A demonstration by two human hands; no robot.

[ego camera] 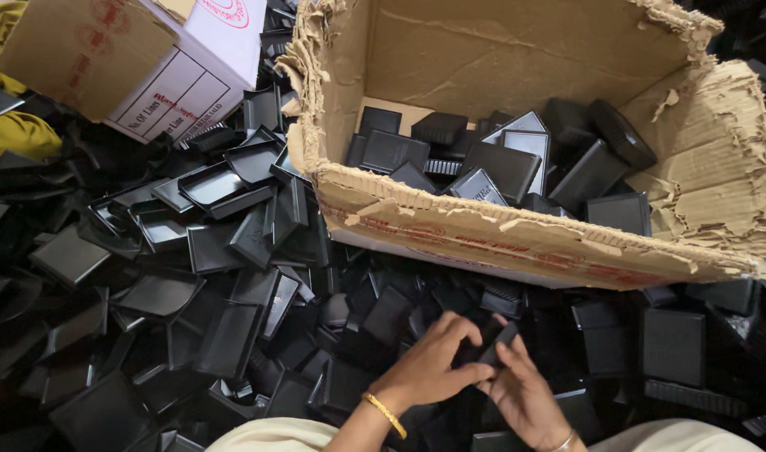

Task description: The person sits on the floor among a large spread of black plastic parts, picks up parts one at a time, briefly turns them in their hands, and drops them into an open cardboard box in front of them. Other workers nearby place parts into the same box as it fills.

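My left hand [431, 358] and my right hand [525, 393] meet low in the middle of the view, both gripping one small black plastic piece [493, 341] between the fingers. A gold bangle sits on my left wrist and a thin one on my right. All around and under the hands lies a heap of black plastic trays and covers [232, 335]. Just beyond the hands stands a torn cardboard box [517, 234] holding several more black square pieces [508, 163].
A white and brown carton [161, 71] stands at the top left. Yellow cloth [15, 125] shows at the left edge. Black trays [207, 188] pile beside the torn box, and more square pieces [672, 347] lie at the right.
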